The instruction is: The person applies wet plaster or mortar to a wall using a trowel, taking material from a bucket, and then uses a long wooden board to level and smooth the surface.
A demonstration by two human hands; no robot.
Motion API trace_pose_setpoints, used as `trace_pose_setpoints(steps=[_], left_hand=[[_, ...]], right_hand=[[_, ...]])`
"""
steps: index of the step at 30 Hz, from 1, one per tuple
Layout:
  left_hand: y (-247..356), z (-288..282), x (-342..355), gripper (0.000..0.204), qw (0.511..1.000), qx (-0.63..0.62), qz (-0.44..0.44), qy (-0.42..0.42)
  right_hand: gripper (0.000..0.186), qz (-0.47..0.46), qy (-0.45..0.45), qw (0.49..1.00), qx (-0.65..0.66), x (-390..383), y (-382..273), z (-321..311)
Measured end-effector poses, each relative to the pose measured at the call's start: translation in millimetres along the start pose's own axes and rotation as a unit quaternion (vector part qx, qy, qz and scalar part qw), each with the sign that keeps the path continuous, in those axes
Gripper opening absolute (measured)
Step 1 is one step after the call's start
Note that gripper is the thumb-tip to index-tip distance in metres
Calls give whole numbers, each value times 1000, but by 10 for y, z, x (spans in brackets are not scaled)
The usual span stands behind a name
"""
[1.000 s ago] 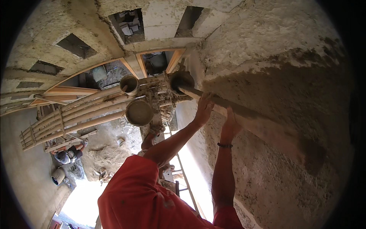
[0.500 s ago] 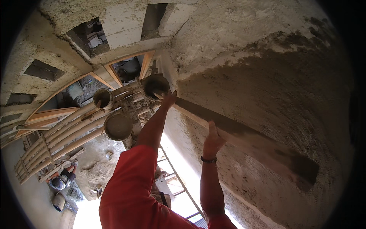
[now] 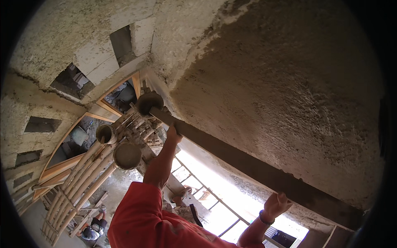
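Note:
A long, mortar-smeared wooden straightedge slants across the wall from upper left to lower right. My left hand is closed on its lower edge near the far left end. Further along, my right hand, with a dark bracelet at the wrist, grips the same edge toward the right end; part of its fingers is hidden. Dark, wet plaster covers much of the wall above the board. The board lies against or very close to this surface; exact contact is hard to see.
Bamboo poles form a platform at left. On or beside it stand a mortar-filled bucket, a bucket with a handle inside and a dark tub. Below are a ladder-like frame and another person. Window openings line the left wall.
The straightedge and both hands have moved lower along the wall, with my right hand shifting farther right. My view has also turned, showing more of the wet plaster.

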State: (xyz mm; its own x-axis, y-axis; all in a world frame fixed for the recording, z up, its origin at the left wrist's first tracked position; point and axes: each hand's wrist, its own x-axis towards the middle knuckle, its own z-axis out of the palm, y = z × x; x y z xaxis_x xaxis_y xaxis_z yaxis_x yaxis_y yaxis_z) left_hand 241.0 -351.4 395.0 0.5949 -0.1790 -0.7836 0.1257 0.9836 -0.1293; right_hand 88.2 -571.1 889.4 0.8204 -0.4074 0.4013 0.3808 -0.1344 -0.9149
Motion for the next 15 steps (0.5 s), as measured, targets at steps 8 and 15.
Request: trace_pose_setpoints(steps=[8,15], left_hand=[[-831,-122,-508,39,979,177,50,-87],[-1638,-66,237,44,950,293,100,-32]], right_hand=[[59,160,154,868,-445,-730,905,-2992],[62,233,99,820,-513,-1077,2321,-4004]])
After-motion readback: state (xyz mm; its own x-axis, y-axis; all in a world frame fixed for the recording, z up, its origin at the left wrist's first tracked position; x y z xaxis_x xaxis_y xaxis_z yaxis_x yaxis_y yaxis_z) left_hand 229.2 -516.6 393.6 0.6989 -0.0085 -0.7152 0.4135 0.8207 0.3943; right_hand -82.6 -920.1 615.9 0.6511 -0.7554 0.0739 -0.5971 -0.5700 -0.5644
